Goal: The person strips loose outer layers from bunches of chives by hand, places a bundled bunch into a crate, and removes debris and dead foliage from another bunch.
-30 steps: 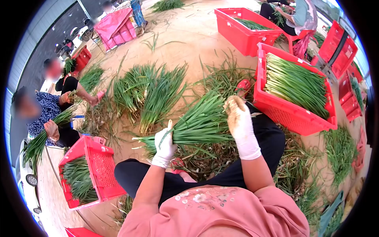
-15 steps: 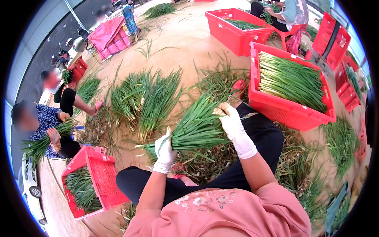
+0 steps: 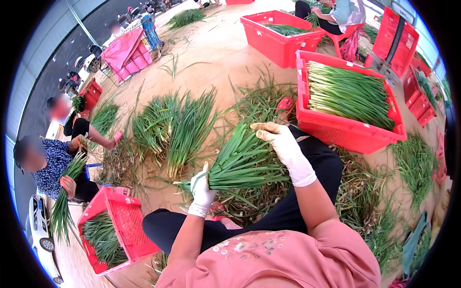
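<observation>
The right hand (image 3: 284, 148) has shifted left since a second ago, from beside the long green leaves to over their upper tips, while the left hand (image 3: 202, 189) keeps its hold. At the far left, the bunch held by a co-worker (image 3: 62, 156) now hangs more upright. The bunch of greens (image 3: 245, 165) in the left hand lies above the person's crossed dark trousers (image 3: 194, 228), leaves fanned to the right, a few ends poking out left of the glove. The left fingers are clamped around it, thumb up. The right fingers are bent close by the leaf tips – I cannot tell whether they pinch one. Both hands wear white gloves, the right one stained brown at the fingers.

Below the bunch lies a heap of dry scraps (image 3: 249, 204) on the floor (image 3: 216, 67). Beyond it are loose greens (image 3: 189, 132) in piles. A red crate (image 3: 353, 137) near the right knee holds neatly lined-up greens, pale ends to the left – another red box (image 3: 128, 218), also with greens in it, stands beside the left knee
</observation>
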A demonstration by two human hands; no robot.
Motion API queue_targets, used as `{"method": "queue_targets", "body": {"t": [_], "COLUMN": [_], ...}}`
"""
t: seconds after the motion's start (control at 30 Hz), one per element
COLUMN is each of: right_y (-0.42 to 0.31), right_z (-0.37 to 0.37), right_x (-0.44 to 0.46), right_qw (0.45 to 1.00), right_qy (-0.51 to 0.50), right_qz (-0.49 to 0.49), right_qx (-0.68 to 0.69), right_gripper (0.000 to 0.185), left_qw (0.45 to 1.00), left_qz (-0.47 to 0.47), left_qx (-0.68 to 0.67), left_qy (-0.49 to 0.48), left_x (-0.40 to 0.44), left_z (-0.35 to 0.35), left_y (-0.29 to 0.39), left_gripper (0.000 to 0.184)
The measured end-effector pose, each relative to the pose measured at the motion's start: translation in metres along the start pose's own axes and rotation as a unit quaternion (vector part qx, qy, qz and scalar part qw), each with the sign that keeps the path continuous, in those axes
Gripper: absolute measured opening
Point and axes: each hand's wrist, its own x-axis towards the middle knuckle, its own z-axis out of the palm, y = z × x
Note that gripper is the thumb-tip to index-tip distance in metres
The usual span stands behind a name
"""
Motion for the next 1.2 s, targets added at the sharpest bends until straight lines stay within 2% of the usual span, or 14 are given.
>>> {"method": "queue_targets", "body": {"t": [0.1, 0.2, 0.23, 0.3, 0.4, 0.43, 0.57, 0.7, 0.83, 0.9, 0.97, 1.1, 1.17, 1.2], "right_y": [0.0, 0.006, 0.012, 0.028, 0.023, 0.0, 0.041, 0.085, 0.104, 0.11, 0.077, -0.006, -0.042, -0.056], "right_z": [0.009, 0.011, 0.008, -0.01, -0.075, -0.08, -0.063, 0.022, 0.106, 0.117, 0.117, 0.108, 0.112, 0.111], "right_x": [0.004, 0.012, 0.014, 0.027, 0.056, 0.043, 0.038, 0.025, 0.018, 0.025, 0.026, 0.028, 0.027, 0.028], "right_qw": [0.999, 0.971, 0.784, 0.686, 0.778, 0.88, 0.911, 0.86, 0.838, 0.88, 0.88, 0.984, 0.985, 0.974], "right_qy": [-0.024, 0.02, 0.095, 0.169, 0.335, 0.279, 0.109, -0.229, -0.282, -0.263, -0.269, -0.102, -0.07, -0.053], "right_qz": [-0.015, -0.09, -0.327, -0.353, -0.306, -0.165, -0.01, 0.009, -0.016, -0.048, 0.007, -0.099, -0.154, -0.207], "right_qx": [0.024, -0.221, -0.519, -0.613, -0.434, -0.347, -0.398, -0.455, -0.466, -0.393, -0.392, -0.106, 0.018, -0.07], "right_gripper": [0.02, 0.006, 0.008, 0.006, 0.017, 0.027, 0.071, 0.115, 0.124, 0.125, 0.123, 0.041, 0.022, 0.022], "left_qw": [1.0, 1.0, 1.0, 1.0, 0.997, 0.992, 0.888, 0.838, 0.815, 0.823, 0.797, 0.797, 0.804, 0.812], "left_qz": [0.013, 0.004, 0.004, 0.003, -0.074, -0.097, -0.332, -0.33, -0.299, -0.294, -0.3, -0.328, -0.327, -0.327], "left_qx": [0.018, 0.025, 0.018, 0.028, -0.013, -0.065, -0.31, -0.425, -0.481, -0.475, -0.505, -0.498, -0.489, -0.478], "left_qy": [-0.012, -0.017, -0.013, -0.009, 0.021, 0.049, 0.07, 0.093, 0.122, 0.101, 0.141, 0.096, 0.082, 0.069], "left_x": [-0.003, -0.003, -0.003, 0.001, -0.003, -0.009, -0.01, 0.025, 0.044, 0.049, 0.055, 0.052, 0.052, 0.05], "left_z": [0.0, -0.002, -0.003, -0.006, -0.009, -0.006, -0.007, -0.026, -0.027, -0.034, -0.039, -0.043, -0.043, -0.042], "left_y": [-0.001, -0.001, -0.002, -0.002, -0.006, -0.016, -0.036, -0.017, -0.006, -0.006, -0.001, -0.01, -0.008, -0.006], "left_gripper": [0.086, 0.085, 0.084, 0.082, 0.07, 0.066, 0.036, 0.026, 0.044, 0.051, 0.027, 0.031, 0.032, 0.034]}}
